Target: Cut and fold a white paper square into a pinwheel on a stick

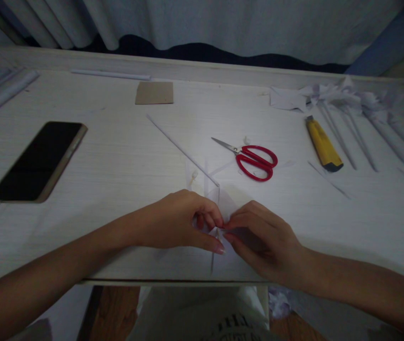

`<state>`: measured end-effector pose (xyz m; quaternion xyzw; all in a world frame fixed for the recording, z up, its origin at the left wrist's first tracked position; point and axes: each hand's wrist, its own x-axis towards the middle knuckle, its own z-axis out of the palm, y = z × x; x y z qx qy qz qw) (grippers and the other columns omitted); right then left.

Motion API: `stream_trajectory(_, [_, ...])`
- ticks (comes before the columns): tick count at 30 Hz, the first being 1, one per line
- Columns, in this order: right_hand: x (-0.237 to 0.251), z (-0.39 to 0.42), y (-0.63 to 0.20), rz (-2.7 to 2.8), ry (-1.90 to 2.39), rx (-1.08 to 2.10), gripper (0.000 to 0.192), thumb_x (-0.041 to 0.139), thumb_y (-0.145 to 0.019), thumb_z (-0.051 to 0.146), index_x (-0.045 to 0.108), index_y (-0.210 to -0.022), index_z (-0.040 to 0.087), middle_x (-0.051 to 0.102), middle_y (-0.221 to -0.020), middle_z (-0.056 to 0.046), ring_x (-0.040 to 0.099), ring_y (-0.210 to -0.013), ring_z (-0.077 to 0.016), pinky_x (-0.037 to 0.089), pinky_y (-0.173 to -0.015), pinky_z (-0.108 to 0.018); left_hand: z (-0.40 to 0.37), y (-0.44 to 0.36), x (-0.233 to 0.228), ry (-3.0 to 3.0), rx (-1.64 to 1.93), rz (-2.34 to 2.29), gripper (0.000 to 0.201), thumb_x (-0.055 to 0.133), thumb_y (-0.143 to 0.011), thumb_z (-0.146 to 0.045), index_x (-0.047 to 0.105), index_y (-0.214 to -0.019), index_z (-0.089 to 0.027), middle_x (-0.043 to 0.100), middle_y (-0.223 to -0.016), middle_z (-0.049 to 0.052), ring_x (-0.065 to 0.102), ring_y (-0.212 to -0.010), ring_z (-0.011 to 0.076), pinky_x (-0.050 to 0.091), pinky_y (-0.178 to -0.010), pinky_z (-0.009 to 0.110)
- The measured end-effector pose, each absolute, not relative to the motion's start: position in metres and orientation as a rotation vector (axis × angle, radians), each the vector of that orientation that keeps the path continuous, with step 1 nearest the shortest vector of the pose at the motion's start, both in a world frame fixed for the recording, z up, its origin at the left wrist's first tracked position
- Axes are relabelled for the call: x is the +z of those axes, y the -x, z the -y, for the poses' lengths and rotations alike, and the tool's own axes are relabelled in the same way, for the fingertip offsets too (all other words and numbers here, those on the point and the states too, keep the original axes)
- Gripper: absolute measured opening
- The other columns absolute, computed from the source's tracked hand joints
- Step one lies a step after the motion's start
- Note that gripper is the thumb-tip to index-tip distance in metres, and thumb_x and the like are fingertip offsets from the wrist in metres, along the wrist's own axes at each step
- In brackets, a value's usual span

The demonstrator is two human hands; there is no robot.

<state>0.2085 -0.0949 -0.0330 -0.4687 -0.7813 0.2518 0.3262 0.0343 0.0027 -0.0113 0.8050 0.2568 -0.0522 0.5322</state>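
Two hands, left hand (pixel 180 220) and right hand (pixel 259 239), both pinching one white paper piece (pixel 225 203) at desk (pixel 116 161) near edge, one red scissors (pixel 257 161) beyond the grip, one yellow knife (pixel 324 144) far right, one phone (pixel 38 160) far left, paper shape mostly hidden by fingers

One scissors (pixel 255 160), one phone (pixel 38 160), one knife (pixel 323 144)

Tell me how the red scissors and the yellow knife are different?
The scissors have red loop handles and bare metal blades, slightly parted; the utility knife is one straight yellow bar with a black end, no blade showing. The scissors lie nearer the hands, the knife farther right by paper pinwheels. Both lie flat on the table, untouched.
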Motion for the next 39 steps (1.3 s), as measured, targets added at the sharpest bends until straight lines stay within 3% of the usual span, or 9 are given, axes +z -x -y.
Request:
stream_trajectory(10, [-0.0334, 0.0958, -0.2052, 2.225, 1.214, 0.459, 0.008, 0.045, -0.08, 0.013, 0.053, -0.082, 0.014, 0.057, -0.072, -0.006, 0.048, -0.067, -0.0158, 0.042, -0.061, -0.031, 0.0006, -0.035, -0.0094, -1.973, -0.13, -0.623, 0.029, 0.063, -0.062, -0.042, 0.061, -0.081, -0.019, 0.058, -0.066, -0.003, 0.05, -0.059, 0.0087, 0.034, -0.052, 0.019])
stream_trajectory(19, [-0.0307, 0.0931, -0.2047, 2.037, 1.365, 0.793, 0.007, 0.047, -0.078, 0.013, 0.051, -0.082, 0.017, 0.053, -0.074, -0.002, 0.048, -0.072, -0.0134, 0.041, -0.063, -0.026, 0.0003, -0.0352, -0.0103, -2.006, -0.11, -0.605, 0.027, 0.062, -0.064, -0.041, 0.062, -0.081, -0.02, 0.057, -0.067, -0.003, 0.049, -0.058, 0.0078, 0.033, -0.052, 0.018])
stream_trajectory(39, [-0.0286, 0.0927, -0.2082, 1.954, 1.394, 0.965, 0.01, 0.048, -0.075, 0.012, 0.05, -0.083, 0.018, 0.051, -0.074, -0.001, 0.048, -0.068, -0.0123, 0.039, -0.051, -0.023, 0.001, -0.035, -0.0095, -1.984, -0.113, -0.599, 0.03, 0.059, -0.066, -0.044, 0.066, -0.084, -0.022, 0.053, -0.054, -0.004, 0.044, -0.048, 0.0067, 0.029, -0.045, 0.017])
